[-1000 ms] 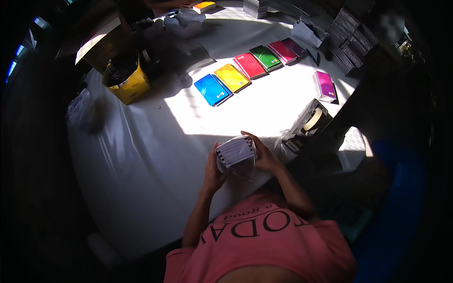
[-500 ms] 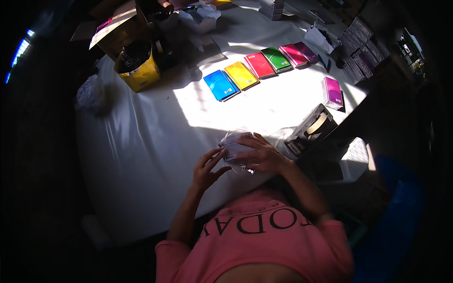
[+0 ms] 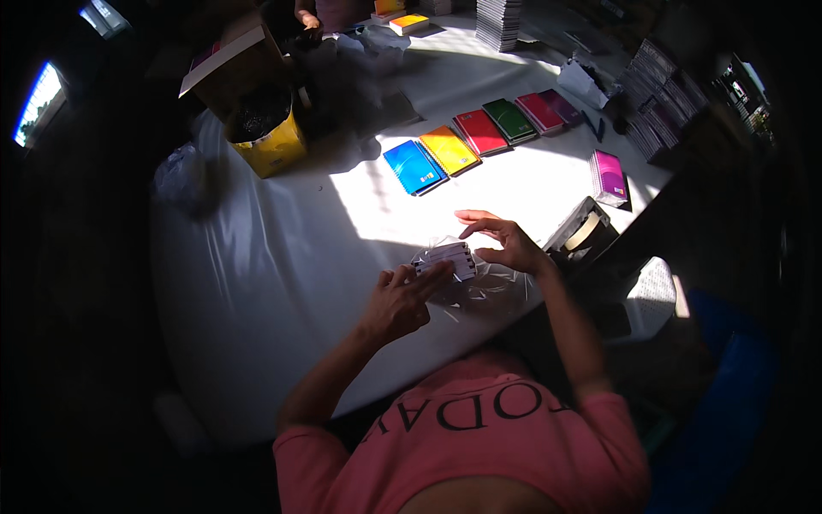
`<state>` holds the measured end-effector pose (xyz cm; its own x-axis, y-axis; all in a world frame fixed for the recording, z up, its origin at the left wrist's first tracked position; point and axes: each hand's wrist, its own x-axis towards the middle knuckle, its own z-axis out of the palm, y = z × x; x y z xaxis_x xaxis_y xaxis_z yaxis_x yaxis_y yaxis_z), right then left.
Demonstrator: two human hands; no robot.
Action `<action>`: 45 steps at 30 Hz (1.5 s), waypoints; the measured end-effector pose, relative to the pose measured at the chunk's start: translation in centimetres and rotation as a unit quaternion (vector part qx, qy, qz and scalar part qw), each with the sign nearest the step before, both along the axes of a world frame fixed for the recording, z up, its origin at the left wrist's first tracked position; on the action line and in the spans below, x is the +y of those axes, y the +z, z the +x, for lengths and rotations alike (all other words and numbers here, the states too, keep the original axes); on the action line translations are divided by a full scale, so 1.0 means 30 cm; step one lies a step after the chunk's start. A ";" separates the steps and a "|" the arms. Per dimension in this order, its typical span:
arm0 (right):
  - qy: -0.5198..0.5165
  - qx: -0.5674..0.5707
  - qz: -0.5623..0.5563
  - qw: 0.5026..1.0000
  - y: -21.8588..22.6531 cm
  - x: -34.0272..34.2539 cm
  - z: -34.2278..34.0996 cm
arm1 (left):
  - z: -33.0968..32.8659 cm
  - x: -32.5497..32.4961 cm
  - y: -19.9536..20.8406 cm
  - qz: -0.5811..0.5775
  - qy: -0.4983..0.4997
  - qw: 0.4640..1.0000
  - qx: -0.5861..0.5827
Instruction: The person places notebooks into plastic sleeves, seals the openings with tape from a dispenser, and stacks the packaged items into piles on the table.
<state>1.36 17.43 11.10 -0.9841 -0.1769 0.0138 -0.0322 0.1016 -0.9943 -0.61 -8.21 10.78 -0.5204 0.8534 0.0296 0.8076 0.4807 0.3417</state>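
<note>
In front of me on the white-covered table lies a small bundle of notebooks [image 3: 459, 254], edges up, with dark binding marks at both ends. Loose clear plastic wrap [image 3: 488, 287] surrounds it and spreads to its right. My left hand [image 3: 398, 301] holds the bundle from the left, its fingers reaching across the top. My right hand [image 3: 509, 247] is raised just right of the bundle, fingers apart and nothing visible in them. Beyond both hands, notebooks lie in a row, among them a blue one [image 3: 414, 168], a yellow one [image 3: 449, 151] and a red one [image 3: 480, 132].
A tape dispenser [image 3: 584, 236] stands at the right table edge, near a wrapped purple notebook pack [image 3: 609, 176]. Stacked notebooks [image 3: 664, 98] fill the far right. At the far left are a yellow container [image 3: 272, 154] and an open carton [image 3: 224, 58]. Another person's hand [image 3: 308, 19] shows at the back.
My right hand has lifted off the bundle toward the right and opened. My left hand has moved over the bundle, whose edges now show, and the plastic spreads rightward. The view has shifted slightly.
</note>
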 end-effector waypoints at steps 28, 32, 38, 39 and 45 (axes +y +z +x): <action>-0.616 -0.202 -0.289 0.705 -0.211 0.139 0.364 | -0.128 0.003 0.015 -0.053 -0.087 0.995 -0.003; -0.598 -0.174 -0.223 0.750 -0.193 0.078 0.393 | -0.133 -0.004 0.012 -0.054 -0.086 0.995 0.003; -0.610 -0.013 0.583 0.536 -0.186 -0.034 0.422 | -0.131 -0.006 0.030 -0.060 -0.089 0.994 -0.004; -0.568 -0.022 0.547 0.614 -0.153 -0.015 0.432 | -0.129 -0.001 0.027 -0.062 -0.091 0.994 -0.003; -0.111 -0.246 0.147 0.952 0.235 -0.109 0.115 | -0.136 -0.011 0.032 -0.102 -0.088 0.991 0.014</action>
<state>4.81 14.16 18.16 -0.8726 0.1105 -0.4758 0.4839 0.3280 -0.8113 -4.69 -8.55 11.72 -0.3643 0.9205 -0.1410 0.8927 0.3883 0.2285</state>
